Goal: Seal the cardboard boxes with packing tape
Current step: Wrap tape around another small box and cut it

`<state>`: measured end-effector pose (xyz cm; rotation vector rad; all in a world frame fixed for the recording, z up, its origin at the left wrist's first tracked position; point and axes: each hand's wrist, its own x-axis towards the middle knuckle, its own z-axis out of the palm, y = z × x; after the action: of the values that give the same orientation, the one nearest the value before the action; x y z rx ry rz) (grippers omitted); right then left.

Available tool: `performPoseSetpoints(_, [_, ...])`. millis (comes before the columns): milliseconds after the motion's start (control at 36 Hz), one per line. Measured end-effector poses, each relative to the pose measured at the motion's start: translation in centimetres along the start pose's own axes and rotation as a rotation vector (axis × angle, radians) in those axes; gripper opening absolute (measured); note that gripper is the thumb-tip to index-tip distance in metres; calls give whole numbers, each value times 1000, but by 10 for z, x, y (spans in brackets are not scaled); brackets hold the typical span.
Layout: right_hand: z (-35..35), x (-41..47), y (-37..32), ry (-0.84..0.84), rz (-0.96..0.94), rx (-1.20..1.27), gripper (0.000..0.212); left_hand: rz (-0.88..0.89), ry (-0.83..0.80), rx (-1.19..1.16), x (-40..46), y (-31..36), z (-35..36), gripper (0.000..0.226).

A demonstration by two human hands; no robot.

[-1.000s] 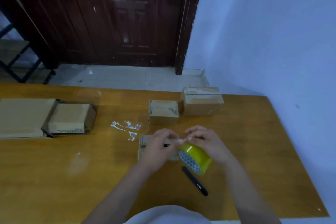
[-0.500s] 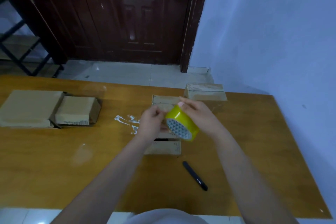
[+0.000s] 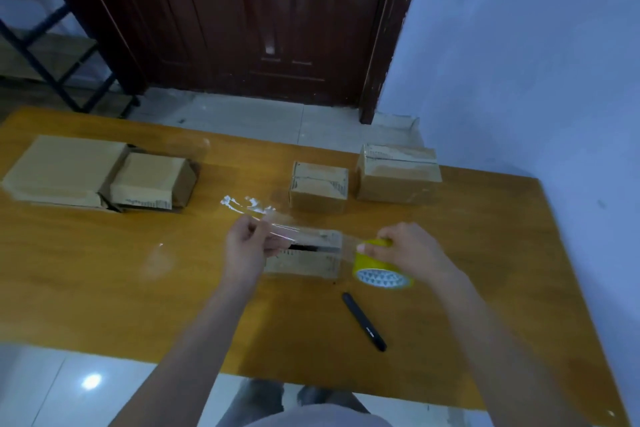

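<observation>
Stretching across the top of a small cardboard box (image 3: 304,258) near the front middle of the wooden table (image 3: 104,270), a strip of clear tape (image 3: 308,236) runs between the two hands. The left hand (image 3: 246,246) pinches the strip's free end with curled fingers, while the right hand (image 3: 412,248) grips the yellow tape roll (image 3: 381,269) just beside the box's right end. A black marker (image 3: 363,321) lies on the table in front of the roll. Farther back stand two closed boxes, a smaller box (image 3: 318,189) and a larger box (image 3: 398,173) to its right. At the far left lie flat cardboard pieces (image 3: 97,173).
</observation>
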<state>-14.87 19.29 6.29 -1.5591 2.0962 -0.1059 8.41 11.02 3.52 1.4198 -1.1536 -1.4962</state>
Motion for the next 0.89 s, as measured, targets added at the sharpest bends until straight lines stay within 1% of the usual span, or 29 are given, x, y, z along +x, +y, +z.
performPoseSetpoints(56, [0, 0, 4, 15, -59, 37, 49, -17, 53, -98, -2, -10, 4, 27])
performPoseSetpoints(83, [0, 0, 6, -12, -96, 75, 46, -24, 70, -133, -1, -12, 4, 27])
performPoseSetpoints(167, [0, 1, 17, -138, -168, 300, 31, -26, 98, -189, 2, -16, -1, 28])
performPoseSetpoints(222, [2, 3, 25, -155, -175, 367, 30, 23, 95, -179, 1, -17, -1, 27])
performPoseSetpoints(278, [5, 7, 29, -122, -134, 292, 32, 60, 107, -139, -2, -19, 2, 25])
performPoseSetpoints(389, [12, 18, 29, -79, 52, -38, 38, 19, 166, -169, -10, -34, 14, 24])
performPoseSetpoints(500, [23, 22, 29, -108, 123, -96, 47, 14, 204, -192, -12, -42, 16, 23])
performPoseSetpoints(583, [25, 24, 31, -121, 215, -111, 55, 34, 229, -194, -8, -41, 15, 18])
performPoseSetpoints(667, [19, 25, 42, -127, 159, -69, 57, 19, 217, -218, -1, -45, 13, 24])
performPoseSetpoints(722, [15, 25, 48, -98, 103, -54, 58, -34, 177, -270, 5, -51, 11, 27])
performPoseSetpoints(889, [21, 26, 41, -40, -30, 20, 51, -193, 35, -523, 26, -71, 2, 30])
